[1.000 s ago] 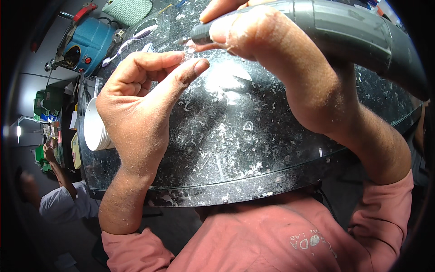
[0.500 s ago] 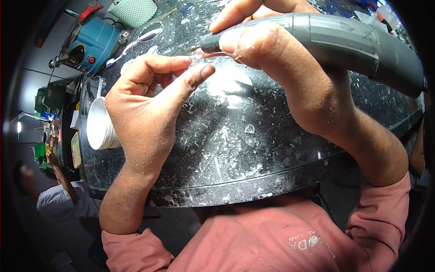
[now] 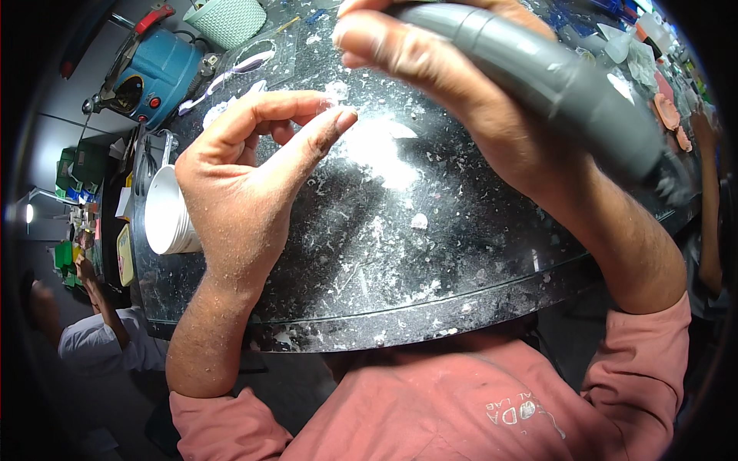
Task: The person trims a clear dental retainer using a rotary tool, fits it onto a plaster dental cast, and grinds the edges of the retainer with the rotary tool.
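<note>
My left hand (image 3: 238, 180) is raised above the dark, dust-speckled table (image 3: 461, 269), its thumb and forefinger pinched on a small translucent piece (image 3: 332, 101). Most of that piece is hidden by the fingertips, and its exact kind does not show. White dust coats the hand and wrist. My right hand (image 3: 461, 92) is wrapped around a thick dark grey rotary handpiece (image 3: 530, 69), held slantwise near the table's far side. Motion blurs the tool's rear end, and the fingers and upper frame edge hide its tip. Handpiece and translucent piece are apart.
Left of my left hand stands a white cup (image 3: 163, 215). Farther back are a teal machine (image 3: 157, 73) with a red switch and a pale woven basket (image 3: 227, 21). Pink pieces (image 3: 666, 111) and plastic bags (image 3: 642, 61) lie far right. Another person's hand (image 3: 86, 269) shows at left.
My right hand has drawn the handpiece up and away from the translucent piece, tilting its rear end down. My left hand has barely moved and keeps its pinch.
</note>
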`<state>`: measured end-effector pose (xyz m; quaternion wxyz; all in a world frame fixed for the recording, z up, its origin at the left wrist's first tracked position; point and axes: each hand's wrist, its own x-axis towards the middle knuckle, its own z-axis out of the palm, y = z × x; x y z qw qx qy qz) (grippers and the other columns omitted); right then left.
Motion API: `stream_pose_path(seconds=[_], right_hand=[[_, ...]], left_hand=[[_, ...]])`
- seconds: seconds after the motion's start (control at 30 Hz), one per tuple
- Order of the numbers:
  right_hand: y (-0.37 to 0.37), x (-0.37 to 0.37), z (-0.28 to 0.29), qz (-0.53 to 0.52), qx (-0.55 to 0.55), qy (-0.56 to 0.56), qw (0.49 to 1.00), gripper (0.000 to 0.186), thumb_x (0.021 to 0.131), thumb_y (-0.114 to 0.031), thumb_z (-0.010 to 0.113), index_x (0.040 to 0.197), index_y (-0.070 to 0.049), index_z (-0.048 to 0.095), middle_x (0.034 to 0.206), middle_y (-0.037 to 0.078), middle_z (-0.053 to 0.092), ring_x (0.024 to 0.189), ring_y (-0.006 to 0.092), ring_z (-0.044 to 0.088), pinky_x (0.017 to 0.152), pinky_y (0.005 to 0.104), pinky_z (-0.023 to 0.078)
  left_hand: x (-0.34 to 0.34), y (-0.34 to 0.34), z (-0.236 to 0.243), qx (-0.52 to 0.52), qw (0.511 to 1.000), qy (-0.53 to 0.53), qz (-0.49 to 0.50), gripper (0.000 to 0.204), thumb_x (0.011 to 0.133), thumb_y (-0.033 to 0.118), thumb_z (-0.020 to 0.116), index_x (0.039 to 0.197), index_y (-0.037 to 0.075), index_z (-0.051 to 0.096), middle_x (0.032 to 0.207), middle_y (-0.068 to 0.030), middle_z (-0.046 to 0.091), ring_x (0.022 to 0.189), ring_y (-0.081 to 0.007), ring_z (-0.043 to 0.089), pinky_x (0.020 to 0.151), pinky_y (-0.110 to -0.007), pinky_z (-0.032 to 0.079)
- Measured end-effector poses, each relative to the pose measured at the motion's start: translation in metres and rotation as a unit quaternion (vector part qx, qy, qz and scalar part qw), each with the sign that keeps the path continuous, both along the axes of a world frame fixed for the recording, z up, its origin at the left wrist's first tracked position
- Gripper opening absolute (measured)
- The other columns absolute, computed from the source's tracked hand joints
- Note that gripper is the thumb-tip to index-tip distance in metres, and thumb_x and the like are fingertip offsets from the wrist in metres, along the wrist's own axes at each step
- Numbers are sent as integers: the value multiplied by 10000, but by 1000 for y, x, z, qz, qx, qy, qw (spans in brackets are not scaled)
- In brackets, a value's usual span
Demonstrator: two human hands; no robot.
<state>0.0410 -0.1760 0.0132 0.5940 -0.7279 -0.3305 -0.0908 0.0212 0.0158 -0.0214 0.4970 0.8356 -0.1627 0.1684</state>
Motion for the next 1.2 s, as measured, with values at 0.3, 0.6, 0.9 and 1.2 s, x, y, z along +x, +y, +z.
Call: stream_pose_path(seconds=[0.3, 0.6, 0.9, 1.2], right_hand=[[-5, 23, -24, 70, 14, 43, 997, 241, 845, -88, 632, 1074, -17, 606, 988, 73, 628, 945, 149, 618, 844, 260, 484], [-14, 14, -3, 85, 179, 279, 940, 381, 935, -300, 548, 1209, -36, 533, 1130, 86, 550, 1037, 191, 565, 848, 282, 504], [-6, 15, -21, 91, 247, 226, 938, 366, 921, -223, 584, 1195, 12, 521, 1029, 117, 598, 998, 188, 595, 823, 301, 520], [-19, 2, -16, 67, 194, 214, 955, 356, 923, -217, 581, 1190, 10, 523, 1023, 109, 598, 983, 178, 594, 819, 295, 516]], left_hand=[[6, 9, 6, 129, 975, -166, -74, 246, 767, -45, 686, 1009, -30, 643, 993, -109, 648, 955, -144, 599, 877, -281, 463], [9, 20, 1, -36, 993, -71, -92, 253, 764, -67, 686, 1012, -39, 647, 999, -107, 649, 917, -149, 629, 823, -260, 528], [10, 15, 2, -64, 995, -63, -39, 228, 763, -35, 699, 987, -2, 674, 973, -85, 659, 908, -136, 628, 829, -249, 517], [6, 9, 0, -46, 995, -77, -52, 231, 765, -30, 701, 993, -1, 673, 981, -87, 654, 919, -138, 624, 826, -250, 514]])
